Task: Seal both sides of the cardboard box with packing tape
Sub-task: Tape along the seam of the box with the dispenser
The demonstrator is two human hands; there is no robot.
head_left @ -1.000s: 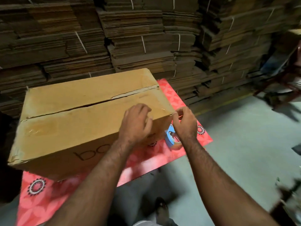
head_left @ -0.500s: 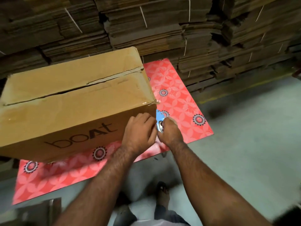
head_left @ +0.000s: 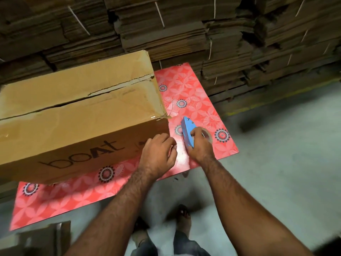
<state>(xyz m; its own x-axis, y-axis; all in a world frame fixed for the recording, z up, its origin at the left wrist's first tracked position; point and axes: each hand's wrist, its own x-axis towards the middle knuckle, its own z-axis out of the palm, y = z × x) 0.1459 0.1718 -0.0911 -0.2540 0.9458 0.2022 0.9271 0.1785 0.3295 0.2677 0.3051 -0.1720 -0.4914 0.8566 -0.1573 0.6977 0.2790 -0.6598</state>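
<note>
The brown cardboard box (head_left: 79, 115) printed "boat" lies on a red patterned sheet (head_left: 195, 100). Its top seam is cracked open, with torn old tape along it. My right hand (head_left: 200, 145) grips a blue tape dispenser (head_left: 187, 133) with a tape roll (head_left: 209, 137), held just right of the box's near right corner. My left hand (head_left: 158, 154) is at the lower part of that corner, fingers curled together, pinching what looks like the tape's free end close to the dispenser. The strip itself is too faint to make out.
Bundled stacks of flattened cartons (head_left: 184, 30) form a wall behind the box and sheet. Grey concrete floor (head_left: 276, 163) stretches to the right. My feet (head_left: 182, 217) stand at the sheet's near edge. A piece of cardboard (head_left: 44, 237) lies at the bottom left.
My left hand dropped from the box's top edge to its near right corner. My right hand drew the dispenser a little to the right, away from the left hand. The view tilted down.
</note>
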